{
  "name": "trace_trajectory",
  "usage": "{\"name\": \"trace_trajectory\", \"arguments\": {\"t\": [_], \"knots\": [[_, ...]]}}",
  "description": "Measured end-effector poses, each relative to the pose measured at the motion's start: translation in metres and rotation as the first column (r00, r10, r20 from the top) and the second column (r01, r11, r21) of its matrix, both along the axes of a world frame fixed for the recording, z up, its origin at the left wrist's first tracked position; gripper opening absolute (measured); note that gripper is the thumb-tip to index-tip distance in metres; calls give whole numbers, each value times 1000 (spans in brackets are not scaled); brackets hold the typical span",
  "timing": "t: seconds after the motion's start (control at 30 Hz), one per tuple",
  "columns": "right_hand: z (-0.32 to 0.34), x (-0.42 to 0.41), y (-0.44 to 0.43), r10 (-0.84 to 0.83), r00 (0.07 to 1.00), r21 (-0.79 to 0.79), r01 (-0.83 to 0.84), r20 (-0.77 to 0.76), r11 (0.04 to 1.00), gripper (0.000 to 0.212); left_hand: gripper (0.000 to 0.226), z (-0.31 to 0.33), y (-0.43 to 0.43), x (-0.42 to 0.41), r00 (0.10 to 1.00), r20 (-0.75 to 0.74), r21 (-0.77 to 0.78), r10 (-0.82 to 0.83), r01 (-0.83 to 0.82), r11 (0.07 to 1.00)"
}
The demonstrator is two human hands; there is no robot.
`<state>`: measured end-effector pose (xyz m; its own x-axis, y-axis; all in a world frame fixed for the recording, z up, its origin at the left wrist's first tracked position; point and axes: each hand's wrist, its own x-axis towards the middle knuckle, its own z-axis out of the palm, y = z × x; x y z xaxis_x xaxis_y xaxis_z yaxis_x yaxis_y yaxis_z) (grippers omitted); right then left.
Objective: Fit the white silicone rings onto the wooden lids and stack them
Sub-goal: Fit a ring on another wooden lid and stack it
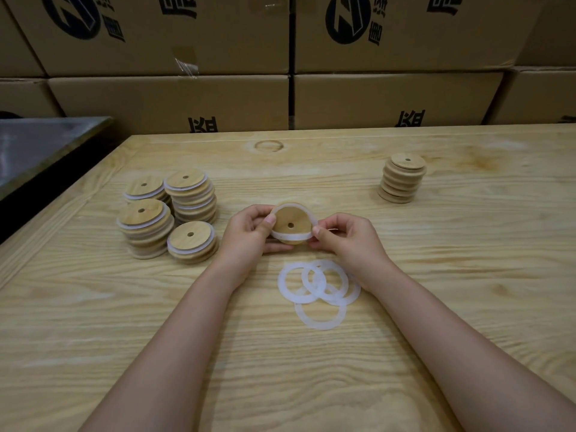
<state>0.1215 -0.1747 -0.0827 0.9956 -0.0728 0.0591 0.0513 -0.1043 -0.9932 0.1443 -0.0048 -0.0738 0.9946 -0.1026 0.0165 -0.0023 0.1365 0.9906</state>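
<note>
Wooden lid (291, 224) between both hands, white ring (293, 236) half around it.

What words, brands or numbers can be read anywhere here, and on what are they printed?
Round black logo on the top-left cardboard box: a mark only, no readable letters; it repeats on the top-right box.
Upper black characters beside the logos: cropped by the frame, unreadable.
Lower black characters on the lower boxes: cut off by the table edge, unreadable.
Wooden lids, white rings, table: no text.
</note>
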Motion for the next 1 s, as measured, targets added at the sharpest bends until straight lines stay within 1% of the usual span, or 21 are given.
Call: {"name": "trace_trajectory", "arguments": {"t": [0.1,0.2,0.33,0.57,0.7,0.87,1.0], "knots": [[0,-1,-1,25,999,3,-25,23,1000,9,15,0,1,0,1000,-5,10,-14,14,1000],[1,-1,-2,19,999,4,-20,37,1000,10,19,1,2,0,1000,2,27,-29,29,999],[1,-2,0,1,1000,25,-2,27,1000,10,13,1,2,0,1000,9,-26,-29,30,999],[1,-1,0,-14,1000,-23,14,-5,1000,6,11,2,2,-2,994,43,-78,-105,108,991],[0,-1,0,-60,998,-11,60,-5,998,8,16,1,-1,-4,994,72,-53,-84,88,995],[1,-1,1,-84,996,4,84,9,996,9,12,-1,-4,-2,993,106,-1,-58,58,998],[1,-1,2,-100,995,-2,100,11,995,10,18,-4,-5,-2,987,147,55,-64,57,997]]}}
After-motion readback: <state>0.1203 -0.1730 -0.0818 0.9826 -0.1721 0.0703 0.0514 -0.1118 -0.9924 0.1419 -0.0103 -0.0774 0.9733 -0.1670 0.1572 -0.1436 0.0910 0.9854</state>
